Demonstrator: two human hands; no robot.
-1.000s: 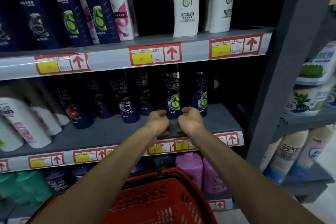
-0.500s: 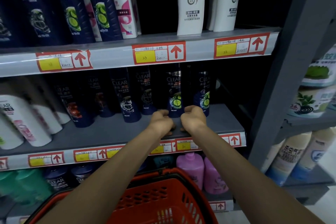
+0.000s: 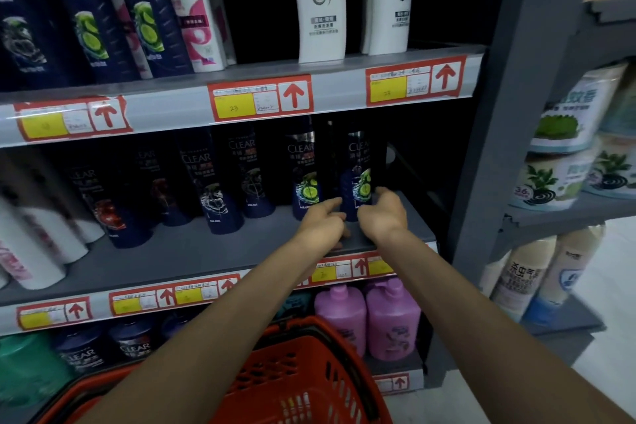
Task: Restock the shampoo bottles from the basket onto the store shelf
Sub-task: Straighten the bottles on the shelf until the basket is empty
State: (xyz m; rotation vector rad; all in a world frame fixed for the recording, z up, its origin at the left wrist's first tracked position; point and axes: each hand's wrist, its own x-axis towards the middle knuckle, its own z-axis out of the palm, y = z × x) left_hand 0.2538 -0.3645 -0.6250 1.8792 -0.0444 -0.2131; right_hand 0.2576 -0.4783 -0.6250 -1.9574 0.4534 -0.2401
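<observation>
Middle shelf (image 3: 172,258): front strip open; row of dark bottles (image 3: 213,189) blocks the rear (upper shelf edge (image 3: 165,107) limits headroom). Grey post (image 3: 509,113) walls right side.

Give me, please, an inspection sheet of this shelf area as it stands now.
Surface: grey middle shelf, dark bottles standing along it.
Job's things: lime-label bottle upright at the row's right end; red basket below the arms, contents unclear.
Clutter: nothing seen.
Hands: right hand grips the lime-label bottle low on its right; left hand touches its left base, grip unclear.
Cables: nothing seen.
Surroundings: white bottles above, pink bottles below, another rack at right.
</observation>
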